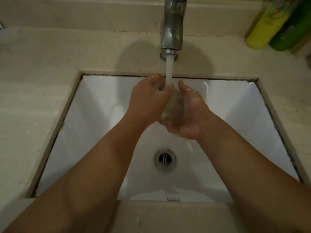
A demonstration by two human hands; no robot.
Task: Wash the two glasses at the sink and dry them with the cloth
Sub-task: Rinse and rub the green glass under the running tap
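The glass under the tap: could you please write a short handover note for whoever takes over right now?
Right hand: cradles the glass from below, over the sink.
Left hand: fingers curled at the glass's upper end, right under the running tap stream.
Done: rinsing of this glass is under way.
Left: finish it, wash the second glass, dry both. Second glass and cloth are not in view.
Bottles stand at back right.

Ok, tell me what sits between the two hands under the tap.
Head view: a clear glass, cradled by the right hand and gripped by the left hand, with the water stream hitting its top.
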